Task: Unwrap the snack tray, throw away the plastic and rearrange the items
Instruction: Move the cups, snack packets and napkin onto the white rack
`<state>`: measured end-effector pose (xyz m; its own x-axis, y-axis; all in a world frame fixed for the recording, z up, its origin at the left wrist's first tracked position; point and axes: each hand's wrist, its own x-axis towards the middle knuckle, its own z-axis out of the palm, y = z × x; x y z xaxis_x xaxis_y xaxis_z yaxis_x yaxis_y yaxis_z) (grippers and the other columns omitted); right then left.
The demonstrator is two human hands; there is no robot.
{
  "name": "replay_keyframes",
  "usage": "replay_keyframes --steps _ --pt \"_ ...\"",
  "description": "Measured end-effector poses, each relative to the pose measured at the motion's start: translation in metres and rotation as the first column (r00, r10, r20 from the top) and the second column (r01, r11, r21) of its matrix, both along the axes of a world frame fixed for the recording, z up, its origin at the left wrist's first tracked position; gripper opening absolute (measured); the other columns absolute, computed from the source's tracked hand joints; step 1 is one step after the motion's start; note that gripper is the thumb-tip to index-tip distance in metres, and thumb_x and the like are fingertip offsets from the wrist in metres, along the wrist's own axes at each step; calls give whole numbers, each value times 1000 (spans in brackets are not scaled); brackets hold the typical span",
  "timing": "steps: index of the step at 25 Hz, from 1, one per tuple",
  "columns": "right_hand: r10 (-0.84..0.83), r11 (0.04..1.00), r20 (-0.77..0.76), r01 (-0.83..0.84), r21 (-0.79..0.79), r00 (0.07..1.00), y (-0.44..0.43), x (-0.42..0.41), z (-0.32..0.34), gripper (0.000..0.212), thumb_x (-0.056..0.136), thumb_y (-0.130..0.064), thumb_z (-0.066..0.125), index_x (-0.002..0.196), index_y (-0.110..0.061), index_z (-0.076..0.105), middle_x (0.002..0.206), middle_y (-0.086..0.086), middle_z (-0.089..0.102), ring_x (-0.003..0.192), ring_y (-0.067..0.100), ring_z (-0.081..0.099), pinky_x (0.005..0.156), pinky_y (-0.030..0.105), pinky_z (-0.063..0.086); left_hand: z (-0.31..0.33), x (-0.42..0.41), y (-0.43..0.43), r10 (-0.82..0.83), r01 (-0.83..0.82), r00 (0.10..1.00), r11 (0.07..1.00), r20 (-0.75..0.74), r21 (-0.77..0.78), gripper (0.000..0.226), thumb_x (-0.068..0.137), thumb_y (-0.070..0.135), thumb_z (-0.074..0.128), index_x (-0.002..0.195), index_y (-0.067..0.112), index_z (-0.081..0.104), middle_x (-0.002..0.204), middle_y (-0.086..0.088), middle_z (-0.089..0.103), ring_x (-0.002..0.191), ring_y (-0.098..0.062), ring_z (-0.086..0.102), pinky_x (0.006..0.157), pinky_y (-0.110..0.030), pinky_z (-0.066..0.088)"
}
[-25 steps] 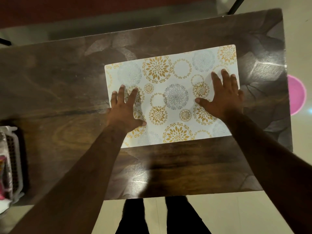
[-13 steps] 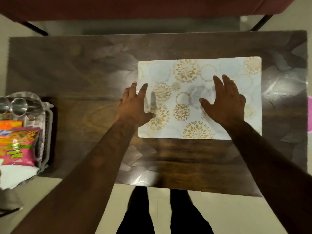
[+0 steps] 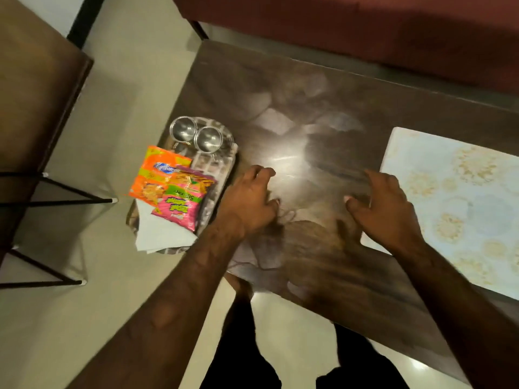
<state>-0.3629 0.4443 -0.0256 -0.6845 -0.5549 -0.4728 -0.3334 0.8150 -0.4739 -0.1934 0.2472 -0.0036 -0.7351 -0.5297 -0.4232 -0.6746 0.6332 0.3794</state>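
Observation:
A white slatted snack tray (image 3: 222,161) sits at the table's left end under clear wrap. It holds two steel cups (image 3: 193,133), an orange snack packet (image 3: 157,175), a pink and green packet (image 3: 182,200) and white napkins (image 3: 160,234). My left hand (image 3: 250,200) hovers just right of the tray, fingers loosely curled, holding nothing. My right hand (image 3: 384,206) hangs over bare wood between the tray and the placemat (image 3: 455,203), fingers relaxed and empty.
The dark wooden table (image 3: 309,130) runs diagonally. The floral placemat lies on its right part. A black metal stand (image 3: 56,200) and a brown wooden piece (image 3: 33,80) sit on the floor to the left. A red sofa edge (image 3: 365,29) lies beyond the table.
Both hands have lifted off the placemat and moved left toward the tray. The view has swung left, so the whole tray now shows.

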Motion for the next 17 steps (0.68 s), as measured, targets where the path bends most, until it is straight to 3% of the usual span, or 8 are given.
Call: replay_keyframes --steps 2,4,6,8,10,12,14,17 --pt "-15 998 39 17 -53 999 -42 35 -6 59 96 -40 67 150 -28 47 152 8 49 130 31 58 110 43 48 0 36 -32 35 -33 997 999 -62 21 60 84 27 66 140 16 50 141 -9 50 128 -32 50 104 -40 44" --pt "-55 993 122 66 -96 991 -92 75 -16 53 97 -33 69 146 -27 51 141 3 56 110 16 62 90 26 51 -1 77 -70 94 -87 985 995 -144 56 52 82 26 66 133 17 56 131 -8 55 120 -30 54 100 -39 46" --pt "-141 977 262 178 -120 955 -141 116 -31 45 98 -23 69 141 -23 55 118 -3 63 91 8 60 69 14 46 -3 116 -114 185 -170 952 982 -245 81 42 81 24 61 123 16 61 122 -6 61 114 -27 58 95 -39 47" --pt "-271 932 408 343 -114 872 -182 151 -44 38 98 -11 65 134 -18 58 100 -2 65 77 13 62 59 17 49 -6 150 -159 255 -251 908 966 -332 56 33 81 17 59 113 15 64 112 -3 63 105 -26 61 92 -38 48" --pt "-358 895 488 441 -64 796 -209 172 -51 33 97 -7 62 127 -19 60 101 6 68 75 20 62 59 26 49 -15 177 -198 329 -354 870 935 -367 -2 28 81 11 60 109 13 64 104 -2 58 97 -28 62 87 -41 50" --pt "-413 876 525 483 6 744 -227 188 -56 27 96 -9 61 119 -22 62 100 6 69 76 19 62 68 32 50 -29 198 -229 464 -482 833 876 -302 16 30 86 12 59 116 11 61 109 -7 58 100 -29 62 89 -44 51" --pt "-460 854 552 517 59 696 -233 198 -60 17 96 -11 62 99 -27 64 88 -1 71 74 16 64 74 36 51 -46 209 -245 560 -548 818 828 -130 115 31 94 15 53 124 11 59 122 -13 58 111 -30 60 96 -43 50" --pt "-480 841 581 534 90 658 -239 205 -64 17 99 -12 62 94 -27 63 87 -5 76 73 12 71 71 31 56 -63 211 -249 514 -482 858 807 -4 341 29 99 19 45 120 13 65 121 -12 68 110 -29 64 97 -40 50"
